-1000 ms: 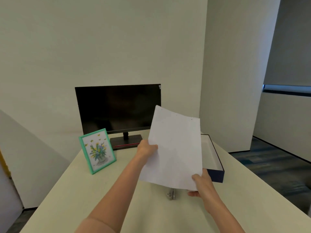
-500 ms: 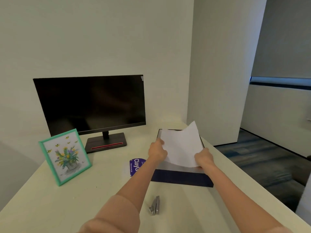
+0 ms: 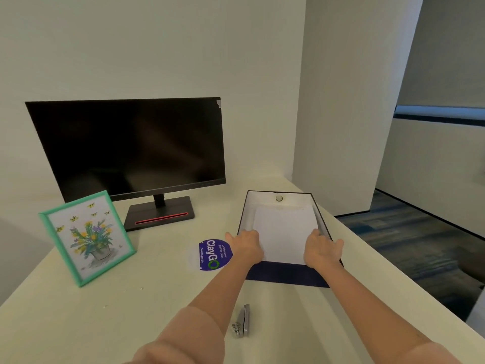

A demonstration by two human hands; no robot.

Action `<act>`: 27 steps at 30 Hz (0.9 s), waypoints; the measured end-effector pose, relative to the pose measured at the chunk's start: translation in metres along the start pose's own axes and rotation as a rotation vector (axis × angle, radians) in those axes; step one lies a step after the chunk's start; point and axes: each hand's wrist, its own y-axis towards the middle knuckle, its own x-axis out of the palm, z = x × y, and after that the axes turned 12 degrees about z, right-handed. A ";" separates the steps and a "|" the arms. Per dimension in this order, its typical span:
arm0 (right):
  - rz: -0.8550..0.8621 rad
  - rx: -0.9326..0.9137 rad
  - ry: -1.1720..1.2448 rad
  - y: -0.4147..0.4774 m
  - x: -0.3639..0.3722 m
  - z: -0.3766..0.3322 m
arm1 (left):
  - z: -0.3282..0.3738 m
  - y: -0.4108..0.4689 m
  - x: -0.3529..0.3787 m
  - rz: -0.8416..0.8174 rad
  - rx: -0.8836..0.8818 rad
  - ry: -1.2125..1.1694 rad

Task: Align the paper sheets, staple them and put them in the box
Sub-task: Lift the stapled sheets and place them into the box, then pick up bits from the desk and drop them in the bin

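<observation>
The sheets (image 3: 284, 235) lie flat inside the box (image 3: 286, 275), a shallow dark-blue tray with a white inside that sits right of centre on the pale table (image 3: 105, 324). Both hands reach in over the box's near wall. The left hand (image 3: 246, 248) rests at the left edge of the sheets, fingers loosely spread, its thumb out over the box's left wall. The right hand (image 3: 322, 252) lies at the right edge of the sheets, palm down, fingers spread wide; neither hand visibly pinches the paper, though the fingertips are partly hidden, so whether they press it cannot be told. A small round button (image 3: 279, 198) shows on the box's far inner wall. The stapler (image 3: 242, 324) lies on the table at lower centre, between the forearms and apart from the box. Just left of the box is a round blue sticker (image 3: 214, 254) on the table. At the left of the frame a green-framed flower picture (image 3: 86, 237) stands tilted back, with a dark monitor (image 3: 128, 148) behind it.
</observation>
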 end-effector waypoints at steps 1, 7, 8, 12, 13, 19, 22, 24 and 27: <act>0.006 -0.009 -0.041 -0.001 -0.002 0.001 | 0.000 -0.002 -0.002 0.014 0.019 0.008; 0.111 -0.025 0.029 -0.020 -0.023 -0.011 | -0.026 -0.029 -0.026 0.284 0.024 -0.167; 0.138 -0.050 0.108 -0.030 -0.026 -0.019 | -0.040 -0.038 -0.030 0.313 -0.005 -0.214; 0.218 -0.215 0.367 -0.071 -0.032 -0.045 | -0.092 -0.074 -0.039 0.349 -0.081 -0.305; 0.221 -0.259 0.424 -0.084 -0.033 -0.054 | -0.108 -0.085 -0.040 0.345 -0.112 -0.307; 0.118 -0.465 0.773 -0.157 -0.029 -0.114 | -0.210 -0.150 -0.035 0.286 -0.371 -0.299; -0.003 -0.565 0.778 -0.186 -0.016 -0.137 | -0.250 -0.175 -0.026 0.246 -0.452 -0.252; -0.090 -0.578 0.764 -0.198 -0.006 -0.146 | -0.271 -0.185 -0.020 0.241 -0.491 -0.226; -0.227 -0.566 0.674 -0.206 0.008 -0.155 | -0.289 -0.198 -0.012 0.255 -0.517 -0.228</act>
